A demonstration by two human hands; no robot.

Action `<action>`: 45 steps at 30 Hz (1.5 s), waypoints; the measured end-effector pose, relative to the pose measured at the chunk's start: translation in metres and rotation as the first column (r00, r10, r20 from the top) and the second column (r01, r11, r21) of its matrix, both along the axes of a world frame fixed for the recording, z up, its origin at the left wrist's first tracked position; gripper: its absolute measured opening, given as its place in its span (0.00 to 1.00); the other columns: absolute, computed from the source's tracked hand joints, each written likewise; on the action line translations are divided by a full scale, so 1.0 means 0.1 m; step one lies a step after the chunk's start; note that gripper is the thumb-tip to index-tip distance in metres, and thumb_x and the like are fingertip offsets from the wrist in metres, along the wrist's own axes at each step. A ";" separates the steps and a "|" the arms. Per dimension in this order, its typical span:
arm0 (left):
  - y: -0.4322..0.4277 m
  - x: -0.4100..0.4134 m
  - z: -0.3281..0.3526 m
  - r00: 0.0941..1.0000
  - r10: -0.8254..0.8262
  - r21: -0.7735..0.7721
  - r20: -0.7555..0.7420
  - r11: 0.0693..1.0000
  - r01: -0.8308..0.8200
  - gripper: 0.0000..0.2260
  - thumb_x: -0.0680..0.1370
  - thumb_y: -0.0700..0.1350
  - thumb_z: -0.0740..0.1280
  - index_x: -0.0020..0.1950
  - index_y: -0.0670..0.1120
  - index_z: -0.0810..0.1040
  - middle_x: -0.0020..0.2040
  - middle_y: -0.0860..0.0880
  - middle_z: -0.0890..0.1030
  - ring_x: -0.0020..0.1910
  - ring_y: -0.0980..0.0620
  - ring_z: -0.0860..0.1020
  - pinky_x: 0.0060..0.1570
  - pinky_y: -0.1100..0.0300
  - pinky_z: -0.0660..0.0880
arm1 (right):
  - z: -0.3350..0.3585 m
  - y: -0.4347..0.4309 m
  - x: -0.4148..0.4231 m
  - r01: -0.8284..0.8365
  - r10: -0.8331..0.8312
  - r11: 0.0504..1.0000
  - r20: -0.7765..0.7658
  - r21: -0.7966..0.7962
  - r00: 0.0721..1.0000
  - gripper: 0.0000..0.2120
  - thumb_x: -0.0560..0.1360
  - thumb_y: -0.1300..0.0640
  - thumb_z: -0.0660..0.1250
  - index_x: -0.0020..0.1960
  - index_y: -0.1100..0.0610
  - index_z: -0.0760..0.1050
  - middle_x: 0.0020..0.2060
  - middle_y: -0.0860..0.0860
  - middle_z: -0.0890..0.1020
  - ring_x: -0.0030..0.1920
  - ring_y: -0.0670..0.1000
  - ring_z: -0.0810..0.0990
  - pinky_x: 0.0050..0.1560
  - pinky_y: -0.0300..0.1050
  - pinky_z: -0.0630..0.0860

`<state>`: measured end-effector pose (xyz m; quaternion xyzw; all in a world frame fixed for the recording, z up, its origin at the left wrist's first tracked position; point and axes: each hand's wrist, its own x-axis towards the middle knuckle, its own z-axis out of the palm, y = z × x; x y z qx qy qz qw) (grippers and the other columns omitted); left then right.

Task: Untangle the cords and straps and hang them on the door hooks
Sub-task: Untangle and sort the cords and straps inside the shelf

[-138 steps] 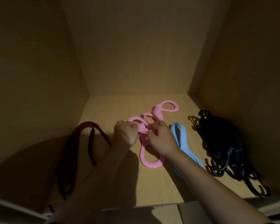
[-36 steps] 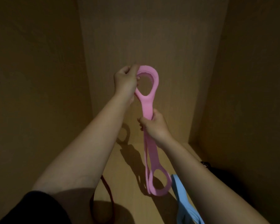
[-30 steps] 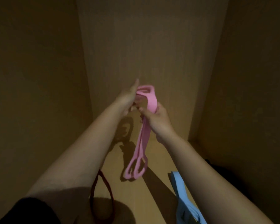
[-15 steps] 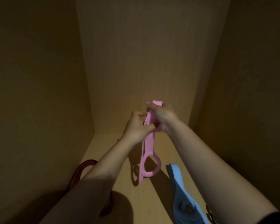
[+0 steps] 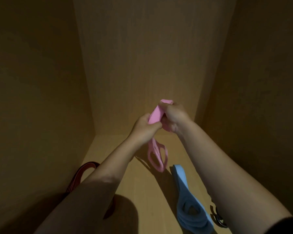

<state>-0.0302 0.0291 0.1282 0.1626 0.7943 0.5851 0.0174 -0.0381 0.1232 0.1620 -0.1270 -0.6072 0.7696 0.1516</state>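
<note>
I hold a pink strap (image 5: 155,116) in both hands above the wooden shelf floor (image 5: 142,191). My left hand (image 5: 145,128) grips it lower down and my right hand (image 5: 173,116) grips its folded top end. The strap's loops hang below my hands, just over the floor. A blue strap (image 5: 184,188) lies flat on the floor to the right. At the left a dark red strap (image 5: 85,171) shows, partly hidden by my left forearm. No door hooks are in view.
Wooden walls close the compartment at the back (image 5: 150,65), left and right. A few black hooks or rings (image 5: 217,217) peek out beside my right forearm at the lower right.
Both hands have stayed on the pink strap and gathered it. The hanging part has doubled into two shorter loops that sit higher above the floor.
</note>
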 end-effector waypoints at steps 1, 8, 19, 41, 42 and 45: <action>0.00 0.00 0.00 1.000 0.006 0.013 0.006 1.000 -0.006 0.10 0.72 0.41 0.65 0.52 0.46 0.74 0.44 0.43 0.79 0.38 0.45 0.78 0.38 0.54 0.75 | 0.01 0.01 0.01 -0.001 0.001 1.000 -0.011 0.003 1.000 0.09 0.76 0.68 0.60 0.38 0.59 0.70 0.32 0.55 0.72 0.35 0.52 0.74 0.44 0.52 0.73; -0.02 0.04 -0.06 0.918 0.054 -0.269 -0.392 0.948 -0.171 0.14 0.75 0.44 0.62 0.61 0.46 0.71 0.43 0.47 0.78 0.35 0.52 0.76 0.30 0.62 0.69 | 0.04 0.03 0.07 0.074 -0.071 0.991 -0.034 0.116 0.997 0.13 0.76 0.66 0.60 0.34 0.57 0.70 0.32 0.56 0.74 0.36 0.51 0.75 0.41 0.46 0.77; -0.03 -0.01 -0.09 0.854 0.028 -0.354 -0.520 0.902 -0.245 0.10 0.77 0.40 0.60 0.58 0.43 0.71 0.45 0.50 0.71 0.39 0.54 0.70 0.31 0.68 0.61 | 0.03 -0.01 0.06 0.135 -0.140 0.957 0.001 0.259 0.990 0.05 0.73 0.63 0.62 0.48 0.59 0.72 0.38 0.56 0.78 0.46 0.58 0.81 0.53 0.61 0.78; -0.07 -0.01 -0.03 1.000 0.009 0.265 0.006 0.964 -0.010 0.06 0.74 0.40 0.69 0.50 0.43 0.77 0.35 0.50 0.74 0.29 0.57 0.71 0.28 0.68 0.68 | -0.15 0.21 0.32 -0.109 0.035 0.940 0.227 0.324 0.973 0.11 0.76 0.54 0.60 0.36 0.57 0.72 0.30 0.51 0.73 0.31 0.49 0.70 0.32 0.40 0.69; -0.09 -0.02 -0.02 1.000 0.004 0.271 0.008 0.963 -0.006 0.05 0.73 0.41 0.69 0.48 0.43 0.77 0.33 0.51 0.74 0.27 0.58 0.70 0.26 0.69 0.67 | -0.22 0.23 0.34 -0.096 0.019 0.924 0.208 0.369 0.978 0.10 0.75 0.56 0.60 0.37 0.58 0.73 0.31 0.52 0.73 0.31 0.49 0.69 0.33 0.41 0.68; -0.09 0.02 0.01 0.997 -0.061 0.334 0.039 0.941 0.045 0.04 0.75 0.46 0.67 0.42 0.47 0.77 0.30 0.51 0.73 0.27 0.55 0.70 0.29 0.64 0.66 | -0.39 0.21 0.41 -0.119 0.087 0.873 0.089 0.472 0.992 0.06 0.73 0.63 0.60 0.49 0.63 0.73 0.41 0.54 0.74 0.40 0.50 0.71 0.39 0.42 0.68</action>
